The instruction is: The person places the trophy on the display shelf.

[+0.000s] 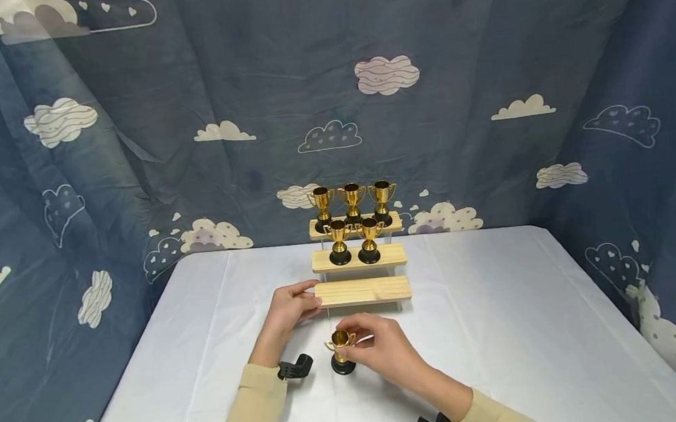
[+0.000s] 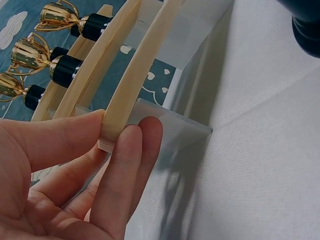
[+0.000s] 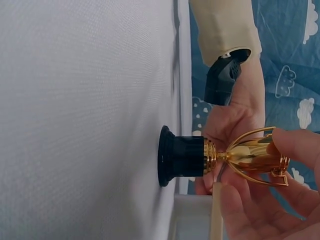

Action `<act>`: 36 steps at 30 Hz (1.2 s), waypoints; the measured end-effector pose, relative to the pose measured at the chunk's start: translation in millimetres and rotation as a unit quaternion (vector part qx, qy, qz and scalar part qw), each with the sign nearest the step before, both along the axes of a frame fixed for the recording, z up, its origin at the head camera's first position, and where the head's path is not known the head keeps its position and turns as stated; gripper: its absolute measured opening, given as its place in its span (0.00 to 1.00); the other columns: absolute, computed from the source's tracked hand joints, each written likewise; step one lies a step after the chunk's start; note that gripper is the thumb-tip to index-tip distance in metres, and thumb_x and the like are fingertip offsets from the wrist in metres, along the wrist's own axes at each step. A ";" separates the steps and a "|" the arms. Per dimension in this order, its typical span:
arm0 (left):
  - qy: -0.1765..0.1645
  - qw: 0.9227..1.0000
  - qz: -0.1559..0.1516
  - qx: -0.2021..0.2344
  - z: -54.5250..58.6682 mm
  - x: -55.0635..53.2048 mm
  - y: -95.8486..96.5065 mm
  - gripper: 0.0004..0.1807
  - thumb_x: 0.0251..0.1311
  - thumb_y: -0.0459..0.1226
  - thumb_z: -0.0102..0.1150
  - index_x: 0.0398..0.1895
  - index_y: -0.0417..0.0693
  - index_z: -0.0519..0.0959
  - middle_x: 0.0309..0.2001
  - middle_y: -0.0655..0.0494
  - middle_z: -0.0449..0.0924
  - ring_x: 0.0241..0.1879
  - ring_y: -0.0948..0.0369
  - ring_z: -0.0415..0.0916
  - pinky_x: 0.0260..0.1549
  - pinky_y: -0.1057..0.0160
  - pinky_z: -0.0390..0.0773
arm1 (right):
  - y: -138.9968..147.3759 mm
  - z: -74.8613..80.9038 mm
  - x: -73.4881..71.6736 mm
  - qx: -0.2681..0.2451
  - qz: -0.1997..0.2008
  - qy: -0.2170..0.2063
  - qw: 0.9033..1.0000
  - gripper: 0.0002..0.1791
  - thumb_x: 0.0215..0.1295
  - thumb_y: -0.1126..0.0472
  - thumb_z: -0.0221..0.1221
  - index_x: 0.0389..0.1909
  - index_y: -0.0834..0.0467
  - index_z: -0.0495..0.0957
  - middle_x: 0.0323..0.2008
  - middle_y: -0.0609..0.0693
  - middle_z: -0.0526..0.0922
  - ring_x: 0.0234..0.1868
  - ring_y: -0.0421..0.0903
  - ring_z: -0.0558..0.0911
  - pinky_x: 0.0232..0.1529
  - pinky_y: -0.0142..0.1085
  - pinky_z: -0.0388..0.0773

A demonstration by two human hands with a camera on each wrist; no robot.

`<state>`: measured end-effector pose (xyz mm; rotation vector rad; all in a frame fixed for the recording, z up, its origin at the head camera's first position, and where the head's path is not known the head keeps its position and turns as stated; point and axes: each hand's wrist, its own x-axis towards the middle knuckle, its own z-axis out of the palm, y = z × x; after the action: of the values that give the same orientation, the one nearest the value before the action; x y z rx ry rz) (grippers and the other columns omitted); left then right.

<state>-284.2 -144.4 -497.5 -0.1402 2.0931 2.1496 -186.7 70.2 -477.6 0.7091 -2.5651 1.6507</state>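
Note:
My left hand (image 1: pixel 291 308) pinches the left end of the lowest wooden shelf board (image 1: pixel 363 291), thumb on one face and fingers on the other in the left wrist view. With my right hand (image 1: pixel 381 346) I hold a small gold trophy cup (image 3: pixel 255 154) by its cup. Its black base (image 3: pixel 182 156) is close over the white cloth, in front of the stand. Two like trophies (image 1: pixel 368 238) stand on the middle board (image 1: pixel 388 255), and three more (image 1: pixel 352 199) stand in a row on the top board (image 1: pixel 397 221).
The three-step stand has clear side panels (image 2: pixel 175 122) under its boards. A white cloth (image 1: pixel 484 333) covers the table. Behind it and along both sides hangs a dark blue curtain (image 1: pixel 262 62) with cloud prints. Each wrist wears a black camera (image 1: pixel 295 367).

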 end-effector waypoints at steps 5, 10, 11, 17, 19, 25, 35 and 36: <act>-0.006 1.000 0.002 -0.011 -2.1 0.5 -0.1 0.27 0.53 0.22 0.68 0.59 0.37 0.81 0.34 0.45 0.85 0.30 0.58 0.85 0.36 0.60 0.88 | -1.0 -4.4 1.8 -0.003 0.009 -0.007 1.000 0.17 0.58 0.59 0.73 0.47 0.47 0.83 0.41 0.40 0.85 0.39 0.43 0.85 0.41 0.36 0.87; 0.001 1.000 0.004 -0.011 -2.6 1.1 -1.7 0.27 0.53 0.22 0.68 0.59 0.37 0.81 0.34 0.45 0.85 0.30 0.58 0.85 0.36 0.59 0.88 | -3.3 -3.2 2.2 -0.002 0.011 0.002 1.000 0.16 0.58 0.60 0.73 0.47 0.47 0.83 0.41 0.39 0.85 0.38 0.44 0.86 0.41 0.37 0.87; 0.004 1.000 0.003 -0.010 -2.3 1.0 -1.5 0.27 0.53 0.23 0.68 0.59 0.37 0.81 0.34 0.45 0.85 0.30 0.58 0.85 0.37 0.59 0.88 | -3.5 -2.6 1.9 -0.002 0.011 0.006 1.000 0.16 0.58 0.60 0.73 0.47 0.47 0.83 0.41 0.39 0.85 0.38 0.44 0.86 0.41 0.37 0.87; -0.002 1.000 0.008 -0.010 0.5 0.9 0.2 0.27 0.52 0.22 0.68 0.59 0.37 0.81 0.34 0.46 0.84 0.29 0.58 0.84 0.36 0.60 0.88 | -3.0 0.1 1.4 0.005 0.020 0.017 1.000 0.16 0.58 0.61 0.72 0.47 0.48 0.83 0.40 0.40 0.85 0.38 0.42 0.85 0.41 0.37 0.87; -0.005 1.000 0.007 -0.017 1.8 0.6 0.7 0.27 0.52 0.22 0.68 0.59 0.38 0.81 0.34 0.45 0.84 0.29 0.58 0.84 0.36 0.60 0.88 | -2.7 1.1 1.4 0.010 0.021 0.019 1.000 0.16 0.58 0.61 0.72 0.47 0.48 0.83 0.40 0.40 0.85 0.38 0.42 0.85 0.40 0.36 0.87; -0.003 1.000 -0.004 -0.026 4.7 -3.4 2.9 0.26 0.53 0.23 0.68 0.58 0.39 0.82 0.35 0.44 0.83 0.30 0.59 0.84 0.36 0.60 0.88 | -1.0 1.5 -0.3 0.020 0.012 0.028 0.999 0.16 0.58 0.61 0.72 0.47 0.47 0.83 0.40 0.39 0.85 0.37 0.40 0.85 0.40 0.36 0.87; -0.010 0.999 0.008 -0.036 5.3 -4.7 3.6 0.25 0.52 0.23 0.69 0.57 0.41 0.83 0.34 0.44 0.82 0.30 0.58 0.84 0.38 0.57 0.88 | -0.3 0.8 -1.6 0.011 0.015 0.040 0.999 0.16 0.58 0.61 0.72 0.47 0.49 0.83 0.39 0.40 0.85 0.37 0.42 0.85 0.39 0.36 0.87; -0.010 0.999 0.009 -0.035 5.5 -4.5 3.7 0.25 0.52 0.23 0.69 0.57 0.41 0.83 0.34 0.44 0.82 0.30 0.58 0.84 0.38 0.57 0.88 | -0.1 0.8 -1.5 0.011 0.016 0.041 0.999 0.16 0.58 0.62 0.72 0.47 0.49 0.83 0.39 0.40 0.85 0.37 0.42 0.85 0.39 0.36 0.87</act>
<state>-288.7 -140.6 -492.1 -0.1878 2.1663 2.0774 -188.2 70.1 -476.7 0.8059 -2.5322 1.5693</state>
